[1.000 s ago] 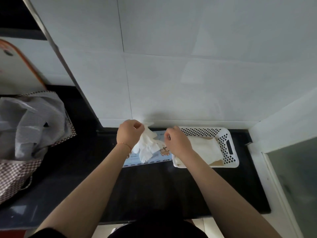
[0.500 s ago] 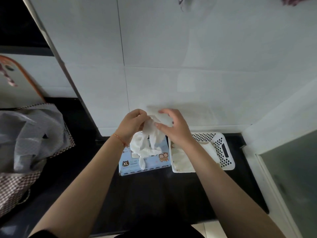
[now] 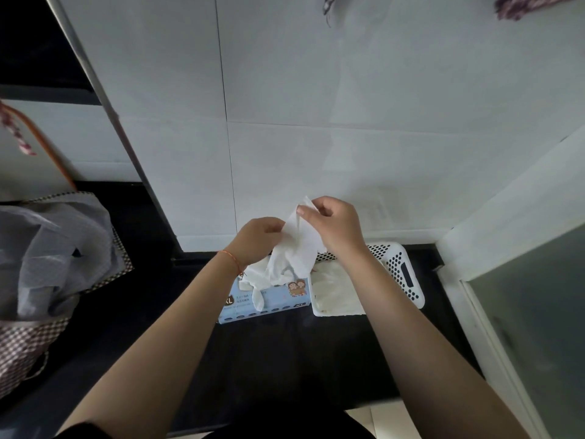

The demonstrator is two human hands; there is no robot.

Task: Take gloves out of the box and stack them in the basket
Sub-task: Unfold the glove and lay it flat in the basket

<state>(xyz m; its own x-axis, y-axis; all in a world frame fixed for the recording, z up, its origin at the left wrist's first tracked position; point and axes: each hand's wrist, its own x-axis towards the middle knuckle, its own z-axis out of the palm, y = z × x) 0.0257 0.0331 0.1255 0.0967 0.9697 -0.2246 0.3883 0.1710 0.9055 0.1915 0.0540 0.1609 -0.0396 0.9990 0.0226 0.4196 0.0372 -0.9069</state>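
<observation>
Since half a second ago: both hands raised a little, right hand (image 3: 337,228) shifted to the right, glove (image 3: 292,248) drawn out longer above the box (image 3: 269,301). Nearest item: dark counter (image 3: 285,359), both forearms reaching across it. Box: pale blue, on the counter, just left of the basket (image 3: 408,277) and seemingly touching it; glove fingers trail down over its top, and more white material bunches there, whether a second glove cannot be told. Basket: white, perforated, holding a flat pile of pale gloves (image 3: 335,286). Left hand (image 3: 258,237): fingers curled, gripping the glove's left edge, knuckles toward the camera. Right hand: higher, thumb and forefinger pinching the glove's top corner, remaining fingers curled loosely. Glove: held in the air between the two hands, over the box, not yet over the basket. Handling note, as judgement: the thin film probably clings and creases, so keep it lightly taut, let the trailing fingers clear the box before carrying it right, and lay it flat on the pile with edges matched. Farthest: white tiled wall (image 3: 348,137).
</observation>
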